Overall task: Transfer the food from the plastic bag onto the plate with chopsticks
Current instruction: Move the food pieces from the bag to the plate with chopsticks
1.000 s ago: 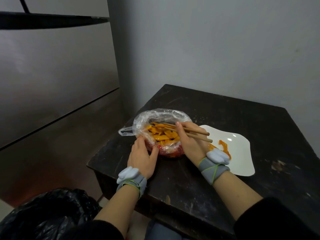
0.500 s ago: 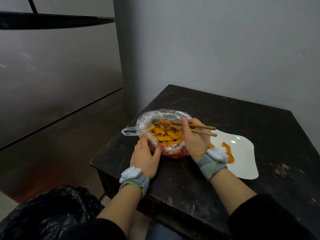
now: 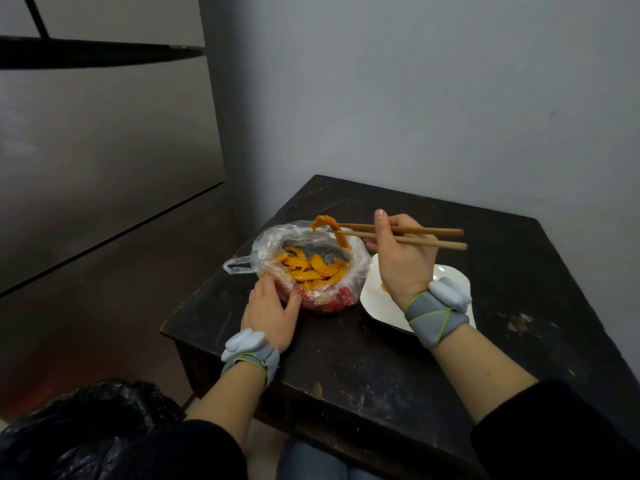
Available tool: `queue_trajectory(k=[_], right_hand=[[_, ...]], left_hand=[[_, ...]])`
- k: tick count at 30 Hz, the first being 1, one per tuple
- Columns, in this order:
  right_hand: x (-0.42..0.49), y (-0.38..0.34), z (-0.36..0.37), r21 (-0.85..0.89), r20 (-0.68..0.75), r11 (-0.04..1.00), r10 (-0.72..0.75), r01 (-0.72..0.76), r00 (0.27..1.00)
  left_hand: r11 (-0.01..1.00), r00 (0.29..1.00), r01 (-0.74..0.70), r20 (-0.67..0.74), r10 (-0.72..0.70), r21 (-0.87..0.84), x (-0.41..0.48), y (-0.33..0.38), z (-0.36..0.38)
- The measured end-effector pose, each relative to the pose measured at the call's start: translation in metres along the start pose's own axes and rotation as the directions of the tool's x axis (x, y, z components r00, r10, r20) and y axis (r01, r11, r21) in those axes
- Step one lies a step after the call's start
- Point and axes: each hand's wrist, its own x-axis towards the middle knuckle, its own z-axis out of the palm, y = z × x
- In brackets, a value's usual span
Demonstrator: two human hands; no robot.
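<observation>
Sleeves [image 3: 204, 452] of dark cloth cover both forearms at the view's lower edge, and a crumpled black bin bag [image 3: 86, 434] lies at seven o'clock, beside the table. Each wrist wears a grey wristband [image 3: 254, 356] carrying a pale blue pod.

The left hand [image 3: 272, 311] lies palm down on the dark wooden table [image 3: 363, 393]. Its fingers are relaxed and close together, and the fingertips and spread thumb touch the near wall of the clear plastic bag [image 3: 273, 242] at the bag's seven o'clock. The bag stands on the table with its mouth rolled wide. Its base shows red, and a heap of orange food strips [image 3: 311, 270] lies inside.

The white plate [image 3: 379, 304], wavy-rimmed, sits just beside the bag at its three o'clock, partly hidden under the right wrist. A bit of orange food [image 3: 383, 286] shows on it.

The right hand [image 3: 403, 263] hovers over the plate's far edge, fingers curled round a pair of wooden chopsticks [image 3: 422, 236], forefinger raised straight. The chopstick tips point to nine o'clock and pinch one long orange strip [image 3: 334, 232], limp and glossy, which hangs arched above the bag's far rim at its one o'clock, clear of the heap.

Beyond, a grey wall [image 3: 433, 98] rises at twelve o'clock and a brushed metal panel [image 3: 104, 150] at ten.
</observation>
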Motion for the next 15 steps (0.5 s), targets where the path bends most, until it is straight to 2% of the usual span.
queue_trajectory(k=[6, 15], right_hand=[[0.002, -0.019, -0.029, 0.005, -0.066, 1.0, -0.026, 0.027, 0.997], [-0.001, -0.011, -0.072, -0.208, -0.086, 0.976, -0.082, 0.063, 0.993]], left_hand=[[1.0, 1.0, -0.007, 0.019, 0.006, 0.011, -0.002, 0.001, -0.002], [0.999, 0.999, 0.001, 0.039, -0.003, 0.038, -0.001, 0.001, -0.003]])
